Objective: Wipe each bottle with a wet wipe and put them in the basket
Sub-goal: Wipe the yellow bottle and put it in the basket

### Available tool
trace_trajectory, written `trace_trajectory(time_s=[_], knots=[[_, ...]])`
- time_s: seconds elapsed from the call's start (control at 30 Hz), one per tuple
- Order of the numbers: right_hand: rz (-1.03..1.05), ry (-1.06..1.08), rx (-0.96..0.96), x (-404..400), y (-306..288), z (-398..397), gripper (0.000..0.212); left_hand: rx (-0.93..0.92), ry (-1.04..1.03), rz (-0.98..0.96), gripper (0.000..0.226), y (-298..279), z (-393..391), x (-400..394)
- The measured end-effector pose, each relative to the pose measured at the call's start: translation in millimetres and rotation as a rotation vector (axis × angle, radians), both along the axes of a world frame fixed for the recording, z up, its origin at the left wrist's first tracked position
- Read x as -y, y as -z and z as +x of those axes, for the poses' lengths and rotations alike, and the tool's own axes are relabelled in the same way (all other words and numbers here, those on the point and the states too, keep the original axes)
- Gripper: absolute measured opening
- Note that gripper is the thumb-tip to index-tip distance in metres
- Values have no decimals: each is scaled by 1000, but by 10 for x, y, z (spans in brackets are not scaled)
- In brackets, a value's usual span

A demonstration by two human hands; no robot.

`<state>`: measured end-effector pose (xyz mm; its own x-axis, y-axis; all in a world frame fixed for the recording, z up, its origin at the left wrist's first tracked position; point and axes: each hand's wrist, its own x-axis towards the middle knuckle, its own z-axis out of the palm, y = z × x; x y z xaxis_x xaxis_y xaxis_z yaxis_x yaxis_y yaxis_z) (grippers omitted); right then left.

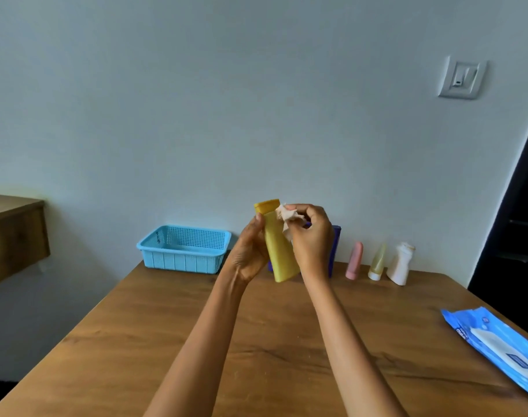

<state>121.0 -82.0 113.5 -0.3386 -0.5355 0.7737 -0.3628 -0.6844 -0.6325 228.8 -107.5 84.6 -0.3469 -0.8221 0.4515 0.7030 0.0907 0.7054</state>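
You held the yellow bottle [279, 245] up in the air above the far part of the table [196, 341], tilted slightly with its cap toward the top. Your left hand [248, 254] gripped its body from the left side, fingers curled round it and the thumb up near the cap. Your right hand [312, 236] pinched a crumpled wet wipe [284, 217] in curled fingers and pressed it against the bottle's upper right side, just below the cap.

Behind your hands a dark blue bottle [335, 242] stood mostly hidden. To its right, near the wall, stood a pink bottle [355, 260], a pale yellow tube [377, 262] on its white cap, and a white bottle [401, 263]. The blue basket [184, 249] sat at the table's far left corner, well apart from them. A blue wipes pack [497, 347] lay at the right edge.
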Motion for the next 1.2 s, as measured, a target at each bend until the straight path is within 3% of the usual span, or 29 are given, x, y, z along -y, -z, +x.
trace_trajectory(time_s=[0.17, 0.33, 0.43, 0.57, 0.8, 0.97, 1.1, 1.2], knots=[[33, 27, -51, 10, 33, -23, 16, 123, -77, -34, 59, -6, 60, 36], [9, -173, -281, -115, 1, 1, 24, 128, -135, -22, 59, -30, 93, 81], [45, -128, -307, -95, -12, -99, 14, 129, -147, 15, 73, -25, 116, 101], [-7, 3, -300, -57, 19, -138, 24, 151, -150, 9, 61, -46, 60, 52], [-50, -82, -632, -209, 35, -71, 26, 107, -143, 79, 77, -55, 180, 114], [-33, 38, -616, -78, -305, 59, 30, 61, -200, 83, 25, -135, 107, 4], [-70, -2, -771, -179, -181, 151, 38, -133, -122, 139, 25, -172, 154, -13], [-103, -15, -805, -229, -19, -9, 33, -99, -180, 180, 32, -160, 188, -3]])
